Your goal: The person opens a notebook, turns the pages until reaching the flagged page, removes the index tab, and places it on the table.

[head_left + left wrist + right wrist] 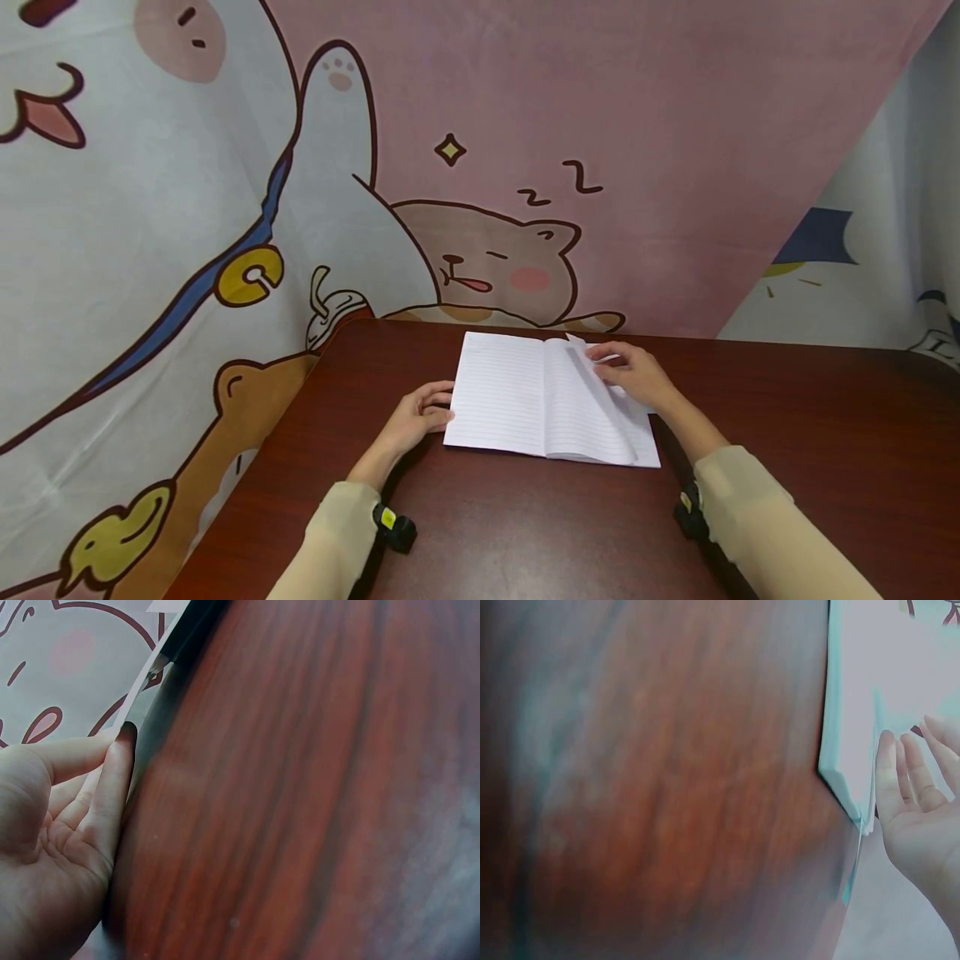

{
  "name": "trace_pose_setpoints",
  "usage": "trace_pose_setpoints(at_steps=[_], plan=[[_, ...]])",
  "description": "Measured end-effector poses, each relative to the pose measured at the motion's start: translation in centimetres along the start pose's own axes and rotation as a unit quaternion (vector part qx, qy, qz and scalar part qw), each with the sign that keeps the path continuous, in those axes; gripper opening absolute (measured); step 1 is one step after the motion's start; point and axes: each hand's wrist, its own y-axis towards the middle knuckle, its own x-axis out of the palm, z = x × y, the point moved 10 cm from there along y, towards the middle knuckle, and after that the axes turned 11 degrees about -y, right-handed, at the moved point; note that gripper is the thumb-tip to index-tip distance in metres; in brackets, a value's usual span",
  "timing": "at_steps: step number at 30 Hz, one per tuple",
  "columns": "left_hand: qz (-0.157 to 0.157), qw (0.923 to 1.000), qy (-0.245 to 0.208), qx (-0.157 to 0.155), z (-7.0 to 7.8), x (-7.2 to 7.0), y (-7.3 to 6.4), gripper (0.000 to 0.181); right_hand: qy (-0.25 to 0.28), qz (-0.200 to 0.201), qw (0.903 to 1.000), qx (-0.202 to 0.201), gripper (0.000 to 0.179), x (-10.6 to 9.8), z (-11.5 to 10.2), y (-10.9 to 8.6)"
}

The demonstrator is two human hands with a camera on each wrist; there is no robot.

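Note:
An open notebook point(498, 396) with ruled white pages lies on the dark reddish wooden table. At its left edge is my left hand point(408, 425); in the left wrist view the thumb and a finger point(116, 769) pinch that edge. On the right side a loose page point(581, 408) stands raised and curves over the pages beneath. My right hand point(637, 375) is at the upper part of this page, its extended fingertips touching it. The right wrist view has the right hand's fingers point(887, 776) beside the notebook's pages point(853, 712), with part of the hand out of frame.
The table point(525, 533) reaches back to a cloth point(637, 167) printed with cartoon animals, which hangs behind it and down the left side. A small black device point(393, 529) is on the left wrist, another one point(690, 512) on the right. Both arms wear pale sleeves.

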Motion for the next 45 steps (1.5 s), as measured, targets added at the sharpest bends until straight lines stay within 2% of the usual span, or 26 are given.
trace_pose_setpoints(at_steps=[9,19,26,32,37,45], plan=[[0.002,1.0000,0.003,0.002,0.1,0.1,0.0,0.051,-0.006,0.006,1.0000,-0.005,0.026,0.6,-0.5,0.2],[-0.001,1.0000,0.002,0.005,0.1,0.1,-0.1,0.051,0.024,0.004,0.9994,-0.023,0.033,1.3,-1.5,0.1],[0.000,1.0000,0.003,0.004,0.2,0.1,-0.2,0.051,0.032,0.008,0.9993,-0.015,0.036,1.6,-1.8,0.3],[0.002,1.0000,0.003,0.003,0.1,0.1,-0.2,0.051,0.055,-0.003,0.9985,-0.005,0.033,2.2,-1.9,0.5],[0.003,1.0000,0.005,0.002,0.1,0.1,-0.1,0.051,0.041,-0.009,0.9991,0.008,0.028,2.3,-1.9,0.4],[0.003,0.9999,0.009,0.003,0.2,0.1,-0.2,0.051,0.007,0.000,0.9994,-0.035,0.030,2.4,-2.9,0.4]])
